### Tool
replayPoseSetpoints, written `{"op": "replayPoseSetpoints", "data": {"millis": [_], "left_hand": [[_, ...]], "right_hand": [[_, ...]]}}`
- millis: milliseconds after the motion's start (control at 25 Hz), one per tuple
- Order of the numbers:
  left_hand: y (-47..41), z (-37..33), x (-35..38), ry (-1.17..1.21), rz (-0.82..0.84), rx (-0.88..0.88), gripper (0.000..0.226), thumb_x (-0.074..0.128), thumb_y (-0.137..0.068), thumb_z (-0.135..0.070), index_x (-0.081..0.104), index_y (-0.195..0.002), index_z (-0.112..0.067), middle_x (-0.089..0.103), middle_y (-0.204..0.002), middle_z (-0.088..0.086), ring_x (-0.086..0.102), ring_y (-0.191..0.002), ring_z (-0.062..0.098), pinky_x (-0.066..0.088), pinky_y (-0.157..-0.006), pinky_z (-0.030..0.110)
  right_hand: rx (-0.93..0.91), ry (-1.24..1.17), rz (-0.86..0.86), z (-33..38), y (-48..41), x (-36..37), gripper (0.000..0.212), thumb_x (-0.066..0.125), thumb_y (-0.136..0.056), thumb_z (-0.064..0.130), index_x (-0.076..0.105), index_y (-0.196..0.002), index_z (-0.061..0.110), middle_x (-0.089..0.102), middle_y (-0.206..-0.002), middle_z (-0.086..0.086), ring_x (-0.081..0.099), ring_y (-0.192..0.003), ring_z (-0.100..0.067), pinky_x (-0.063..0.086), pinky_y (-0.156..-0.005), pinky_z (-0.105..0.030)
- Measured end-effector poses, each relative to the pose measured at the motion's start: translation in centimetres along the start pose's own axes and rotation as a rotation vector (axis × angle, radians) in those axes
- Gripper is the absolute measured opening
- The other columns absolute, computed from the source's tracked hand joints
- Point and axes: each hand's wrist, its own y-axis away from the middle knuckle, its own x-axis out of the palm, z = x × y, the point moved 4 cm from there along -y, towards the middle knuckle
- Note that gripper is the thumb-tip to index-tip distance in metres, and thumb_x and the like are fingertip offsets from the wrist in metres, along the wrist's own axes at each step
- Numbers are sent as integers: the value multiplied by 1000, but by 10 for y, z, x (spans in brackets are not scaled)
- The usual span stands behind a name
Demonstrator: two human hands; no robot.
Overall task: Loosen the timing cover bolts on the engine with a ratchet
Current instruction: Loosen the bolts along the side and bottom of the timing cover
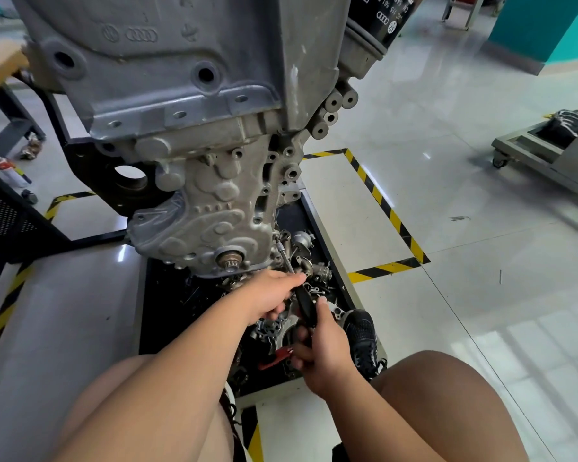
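So, working from your left: the timing cover (201, 225) hangs on the front of the engine (167, 95), low over a black tray (167, 288) of loose parts on the floor. Your left hand (267, 296) is wrapped around the ratchet (302, 296) where the slim metal shaft meets the dark handle; keep it there as a steady guide, pressing the tool straight along the bolt's axis so the socket does not rock off. The shaft runs up to what looks like a bolt (276, 237) at the cover's right edge; whether the socket is fully seated is too small to tell, so feel for it before you pull. Your right hand (317, 353) is closed around the lower end of the handle, beside something red. Pull from there in a smooth arc, not a jerk, and mind your knuckles above the parts.
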Motion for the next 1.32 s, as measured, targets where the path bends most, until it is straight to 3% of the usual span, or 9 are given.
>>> {"op": "replayPoseSetpoints", "data": {"millis": [120,240,320,480,640,880,960,1160,1320], "left_hand": [[4,2,-1,-84,59,-25,29,57,-93,-40,60,-88,-12,52,-52,-8,35,-41,9,28,-40,21],[3,4,-3,-139,-35,-15,35,60,-89,-44,63,-92,-9,50,-58,-1,37,-43,13,31,-43,22],[2,7,-2,-172,-105,-12,36,62,-85,-46,64,-88,-11,47,-52,-2,39,-43,16,33,-47,23],[1,6,-2,-295,-222,14,31,63,-84,-44,61,-77,-14,50,-52,-2,41,-39,14,30,-39,16],[1,5,1,-294,-256,18,31,64,-84,-43,61,-74,-14,54,-56,1,43,-39,16,31,-39,17],[6,-1,1,-257,-227,-52,34,57,-88,-43,59,-79,-11,45,-47,2,37,-34,16,31,-42,18],[10,-9,-4,-133,-290,-65,26,52,-89,-33,60,-83,-10,44,-53,3,39,-41,18,32,-45,20],[27,-45,-22,779,-225,-2,32,27,-88,5,56,-83,-9,48,-67,3,43,-54,14,35,-51,25],[40,-63,-21,890,-96,75,30,32,-95,5,58,-90,-8,58,-74,4,51,-49,9,42,-43,19]], "right_hand": [[149,-187,167,-8,6,14,60,35,-97,58,74,-84,14,40,-55,3,18,-36,-8,21,-35,-19],[124,-146,118,-9,5,13,55,33,-100,50,69,-85,12,41,-54,2,22,-36,-10,23,-37,-20],[-72,209,-16,-4,6,7,50,29,-101,45,62,-84,10,48,-56,0,38,-40,-16,32,-40,-23],[-437,973,-155,-1,11,8,34,31,-100,44,53,-108,20,64,-93,1,62,-87,-22,43,-67,-34],[-478,1019,-160,0,13,8,22,47,-94,40,48,-113,29,64,-103,5,65,-87,-21,47,-68,-33],[-469,906,-157,4,11,6,38,53,-92,34,45,-129,26,68,-92,5,66,-76,-17,52,-66,-35],[-451,832,-143,3,10,6,38,55,-91,35,48,-127,25,68,-84,6,65,-71,-15,52,-64,-34],[-429,730,-112,2,7,6,34,58,-91,33,53,-123,24,67,-73,3,59,-56,-8,47,-54,-27],[-444,702,-119,4,7,6,31,60,-91,33,55,-120,25,67,-72,5,58,-54,-1,43,-47,-15]]}}
